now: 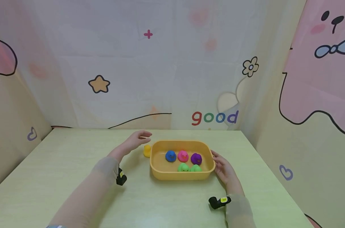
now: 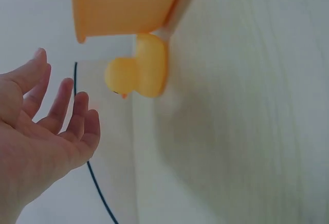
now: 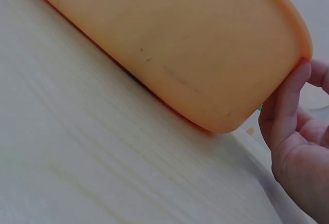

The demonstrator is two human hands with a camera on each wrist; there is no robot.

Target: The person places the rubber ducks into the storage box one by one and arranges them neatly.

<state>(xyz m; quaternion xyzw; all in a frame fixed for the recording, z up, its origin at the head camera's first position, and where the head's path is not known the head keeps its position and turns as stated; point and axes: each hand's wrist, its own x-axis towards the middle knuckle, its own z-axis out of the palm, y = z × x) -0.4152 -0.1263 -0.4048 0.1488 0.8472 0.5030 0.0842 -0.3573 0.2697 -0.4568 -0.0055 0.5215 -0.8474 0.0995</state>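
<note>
My left hand point(image 1: 138, 138) is held in the air beside the left end of a yellow-orange plastic basin point(image 1: 175, 176), its fingers loosely spread with nothing in them. Below that hand, a yellow toy duck point(image 2: 150, 67) sits on the table close against the basin's outer wall. At the opposite end, my right hand point(image 3: 300, 131) grips the basin's rim, fingertips at the outer wall just under the edge. Inside lie a blue duck point(image 1: 171, 156), a pink duck point(image 1: 183, 155), a purple duck point(image 1: 196, 159) and two green ducks point(image 1: 184, 167), partly hidden by the near wall.
The basin stands on a pale wood-grain table point(image 1: 172, 202). A printed cloth backdrop point(image 1: 161, 79) rises at the table's far edge and along both sides. Black cameras point(image 1: 121, 177) are strapped to both wrists.
</note>
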